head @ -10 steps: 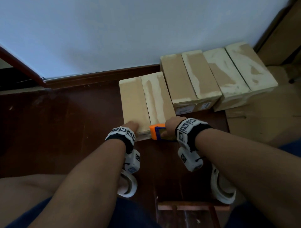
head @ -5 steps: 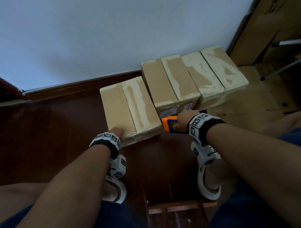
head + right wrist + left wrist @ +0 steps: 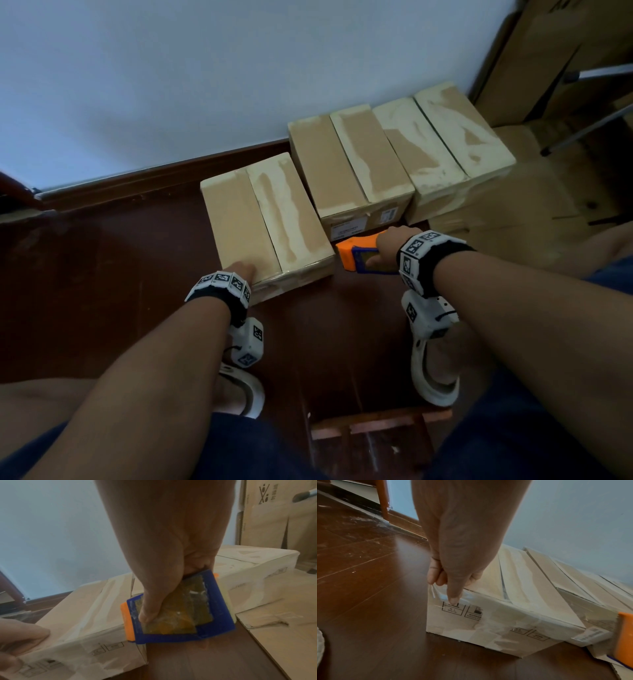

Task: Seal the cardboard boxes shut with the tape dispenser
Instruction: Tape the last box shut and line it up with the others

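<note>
The nearest cardboard box (image 3: 246, 222) lies on the dark wood floor with clear tape along its front face (image 3: 505, 622). My left hand (image 3: 245, 270) holds its near left corner. The fingers lie over the top edge and the thumb (image 3: 453, 599) presses the tape on the front. My right hand (image 3: 390, 243) grips the blue and orange tape dispenser (image 3: 356, 255), thumb across its top (image 3: 149, 615). The dispenser hovers just right of the box's near right corner (image 3: 133, 639), in front of the second box (image 3: 352, 171).
A third box (image 3: 445, 137) stands in the same row against the white wall. Flattened cardboard (image 3: 534, 212) covers the floor to the right, with upright cartons (image 3: 274, 520) and a metal leg (image 3: 589, 126) behind. White sandals (image 3: 435, 377) and a wooden stool edge (image 3: 376, 425) are nearest me.
My right hand carried the dispenser rightward, off the nearest box's front edge to beyond its right corner. The left hand kept its hold on the near left corner.
</note>
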Demonstrator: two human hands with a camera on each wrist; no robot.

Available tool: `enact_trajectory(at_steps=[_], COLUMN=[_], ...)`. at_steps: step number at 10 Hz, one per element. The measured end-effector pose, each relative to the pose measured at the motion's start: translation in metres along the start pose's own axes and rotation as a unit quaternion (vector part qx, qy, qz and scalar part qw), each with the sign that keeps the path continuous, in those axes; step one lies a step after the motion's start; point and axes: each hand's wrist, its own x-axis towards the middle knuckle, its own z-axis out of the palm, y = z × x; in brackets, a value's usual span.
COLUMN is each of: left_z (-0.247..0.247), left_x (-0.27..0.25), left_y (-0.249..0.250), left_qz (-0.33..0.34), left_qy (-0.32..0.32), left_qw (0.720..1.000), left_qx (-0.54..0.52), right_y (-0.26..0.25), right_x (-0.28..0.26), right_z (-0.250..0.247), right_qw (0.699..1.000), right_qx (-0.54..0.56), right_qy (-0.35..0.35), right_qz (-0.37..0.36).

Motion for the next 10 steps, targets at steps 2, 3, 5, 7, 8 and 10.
enact_trajectory(at_steps=[2,3,5,7,8,10], left_z=[0.001,0.003,0.005,0.009,0.009,0.011], left_x=[0.003,0.004,0.005,0.005,0.007,0.007], left_y=[-0.002,-0.003,-0.003,-0.007,-0.008,-0.012], left_qz=[0.030,0.039,0.043,0.061,0.067,0.074], left_qy=[0.016,0.019,0.025,0.031,0.030,0.041], left_qw=[0.999,0.998,0.998,0.996,0.995,0.994], left_qx=[0.029,0.041,0.036,0.055,0.063,0.069], right_y=[0.006,0.010,0.004,-0.003,-0.009,-0.020], right_x=[-0.002,-0.003,-0.004,-0.004,-0.005,-0.001], right_z=[0.007,0.002,0.001,-0.001,-0.002,-0.006], right_qw=[1.000,1.000,1.000,1.000,1.000,0.999], right_qx=[0.017,0.014,0.003,0.002,-0.004,-0.005], right_qy=[-0.010,-0.007,0.004,0.017,0.030,0.045], right_qz=[-0.012,-0.018,-0.002,0.002,0.010,0.014])
